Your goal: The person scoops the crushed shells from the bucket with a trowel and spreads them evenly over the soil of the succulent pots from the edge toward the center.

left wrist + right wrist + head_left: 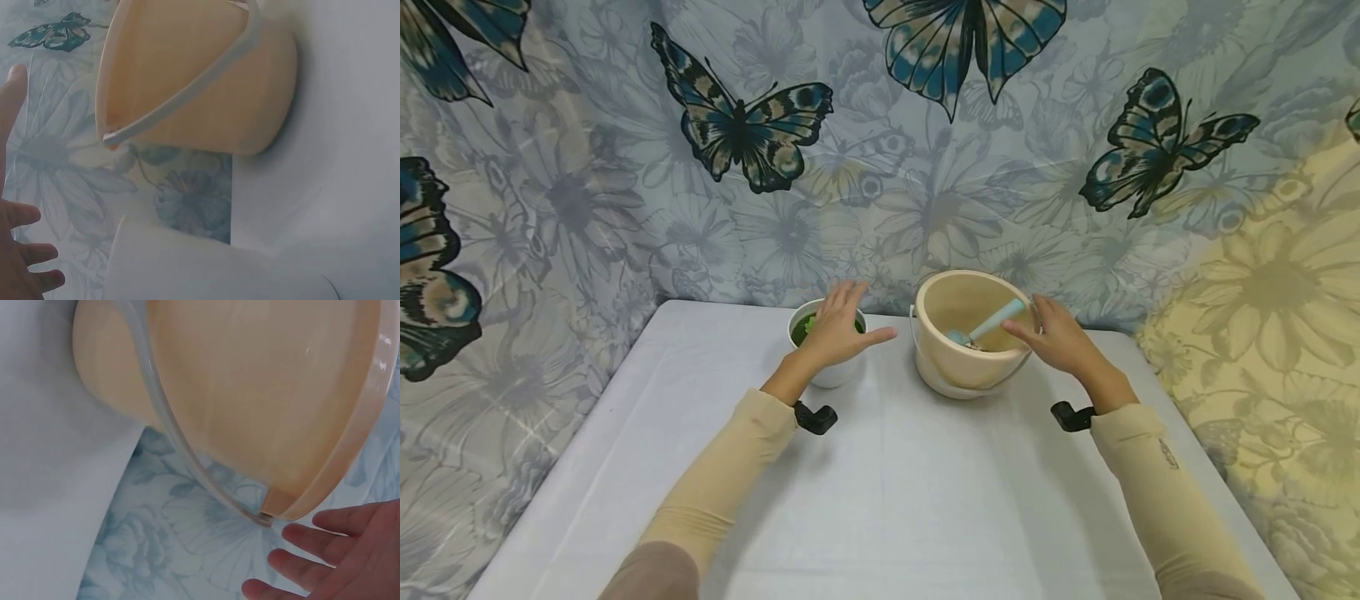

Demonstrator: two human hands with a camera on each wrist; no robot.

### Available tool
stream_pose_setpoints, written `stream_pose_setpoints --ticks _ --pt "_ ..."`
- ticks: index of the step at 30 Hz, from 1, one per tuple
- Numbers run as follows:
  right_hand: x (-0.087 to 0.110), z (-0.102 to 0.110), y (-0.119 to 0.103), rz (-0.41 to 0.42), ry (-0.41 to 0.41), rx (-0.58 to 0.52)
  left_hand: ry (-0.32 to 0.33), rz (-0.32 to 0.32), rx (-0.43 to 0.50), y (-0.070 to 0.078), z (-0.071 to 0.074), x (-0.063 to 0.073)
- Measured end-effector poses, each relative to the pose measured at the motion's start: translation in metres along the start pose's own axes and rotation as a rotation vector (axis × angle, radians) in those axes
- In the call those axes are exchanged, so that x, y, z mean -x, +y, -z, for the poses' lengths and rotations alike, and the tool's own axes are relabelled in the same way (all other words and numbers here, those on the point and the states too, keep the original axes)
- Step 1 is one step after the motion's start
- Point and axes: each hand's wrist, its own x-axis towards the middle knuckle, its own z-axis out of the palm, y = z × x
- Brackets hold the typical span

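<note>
Head view, reading the tabletop as a dial with twelve at its far edge: a cream bucket [940, 367] stands upright at one o'clock, a white pot [835, 375] with green contents [801, 329] at eleven. Inside the bucket, a pale blue tool [1000, 319] leans with its handle toward two o'clock, its end near the right thumb. Across the bucket's near side hangs a pale carrying handle [164, 412], its joint close to the right fingertips.

The left hand [835, 325] is over the pot, fingers extended and thumb spread, grasping nothing; whether it touches the pot I cannot tell. The right hand [1054, 333], fingers loose and released, is by the bucket's three o'clock side; contact is unclear.

White tablecloth [887, 500] covers the table. Behind rises a grey-blue flowered curtain [940, 208] with butterflies [741, 137], yellowish toward three o'clock.

Pot and bucket stand near the far edge, close to the curtain, a strip of cloth between them. Open cloth stretches toward six o'clock between the forearms; the side edges slope outward toward the viewer.
</note>
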Motion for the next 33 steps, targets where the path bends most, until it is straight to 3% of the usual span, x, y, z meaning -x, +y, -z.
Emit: stream_pose_setpoints --ticks 12,25,33 --pt "-0.012 -0.001 0.001 -0.001 -0.002 0.007 -0.002 -0.033 0.051 0.023 -0.011 -0.013" --pt "-0.017 -0.003 -0.001 -0.022 -0.034 0.006 -0.042 -0.045 0.059 0.038 -0.034 -0.026" --pt "-0.013 -0.001 -0.003 0.000 0.000 0.032 -0.064 -0.045 0.099 0.040 -0.047 -0.030"
